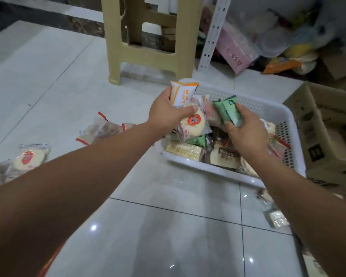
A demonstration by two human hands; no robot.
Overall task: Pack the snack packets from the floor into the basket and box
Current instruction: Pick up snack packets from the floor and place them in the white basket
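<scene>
Left hand [164,114] grips orange packet [183,93] and cake packet [194,124]; right hand [246,132] grips green packet [229,110]. Release low, toward the white basket's [208,168] emptier far edge.

- The orange-and-white plastic snack packet [185,92] has orange lettering on white.
- The green plastic snack packet [229,110] is mottled green.
- The white plastic basket [198,166] has grid-perforated walls.
- The brown cardboard box [308,132] bears black print.
- The beige plastic stool [148,54] is plain.
- The pale grey tiled floor [168,226] shows dark grout lines.
</scene>
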